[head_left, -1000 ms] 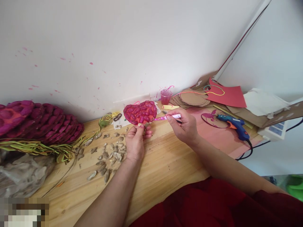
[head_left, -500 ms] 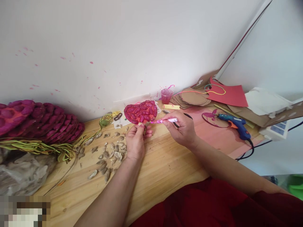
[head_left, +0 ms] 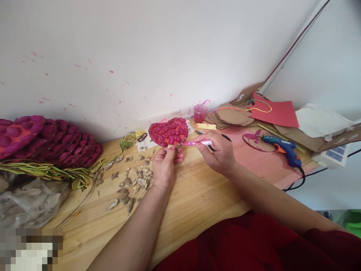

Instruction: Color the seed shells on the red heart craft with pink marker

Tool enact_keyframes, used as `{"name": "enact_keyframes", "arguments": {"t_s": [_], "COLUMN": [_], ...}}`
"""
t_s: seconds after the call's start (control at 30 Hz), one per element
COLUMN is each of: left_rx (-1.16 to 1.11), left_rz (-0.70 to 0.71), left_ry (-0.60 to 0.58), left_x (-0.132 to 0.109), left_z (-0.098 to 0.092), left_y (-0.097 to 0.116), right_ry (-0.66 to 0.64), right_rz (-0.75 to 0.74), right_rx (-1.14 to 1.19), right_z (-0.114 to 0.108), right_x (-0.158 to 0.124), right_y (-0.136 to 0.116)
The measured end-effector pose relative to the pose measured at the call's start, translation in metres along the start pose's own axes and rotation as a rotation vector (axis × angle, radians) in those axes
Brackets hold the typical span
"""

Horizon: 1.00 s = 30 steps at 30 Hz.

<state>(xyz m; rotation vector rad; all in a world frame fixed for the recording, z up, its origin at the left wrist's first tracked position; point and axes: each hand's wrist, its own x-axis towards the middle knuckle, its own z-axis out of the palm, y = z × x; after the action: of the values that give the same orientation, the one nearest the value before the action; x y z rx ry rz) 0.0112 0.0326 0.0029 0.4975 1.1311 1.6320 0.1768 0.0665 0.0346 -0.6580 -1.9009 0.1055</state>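
Observation:
My left hand (head_left: 165,163) is closed, with thumb and fingers pinching at the lower tip of a heart-shaped piece (head_left: 169,131). Bumpy peanut shells painted magenta cover the heart, which leans over some white paper. A small brownish bit, perhaps a bare shell, shows at my left fingertips. My right hand (head_left: 218,152) grips a white-handled paintbrush (head_left: 207,142) like a pen. Its magenta-smeared front end reaches the lower right edge of the heart, close to my left fingers.
Loose peanut shells (head_left: 138,178) lie left of my hands. A stack of magenta shell-covered pieces (head_left: 64,143), green-yellow cords (head_left: 42,169) and a plastic bag (head_left: 31,203) are farther left. Behind stands a paint cup (head_left: 200,114); rightward are cardboard pieces (head_left: 232,114) and a blue glue gun (head_left: 287,150).
The view has shifted slightly, moving everything a little to the right. Both hands keep their grips, and the brush end stays at the heart's lower edge.

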Motion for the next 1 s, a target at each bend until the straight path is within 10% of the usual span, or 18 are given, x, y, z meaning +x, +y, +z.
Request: {"name": "enact_keyframes", "arguments": {"t_s": [1.0], "left_rx": [0.123], "left_rz": [0.037], "left_ry": [-0.011], "left_x": [-0.0010], "left_z": [-0.0014], "left_y": [-0.0022], "right_ry": [-0.019], "right_rz": [-0.001], "right_rx": [0.014], "right_z": [0.0016], "right_x": [0.0000], "right_y": [0.0002]}}
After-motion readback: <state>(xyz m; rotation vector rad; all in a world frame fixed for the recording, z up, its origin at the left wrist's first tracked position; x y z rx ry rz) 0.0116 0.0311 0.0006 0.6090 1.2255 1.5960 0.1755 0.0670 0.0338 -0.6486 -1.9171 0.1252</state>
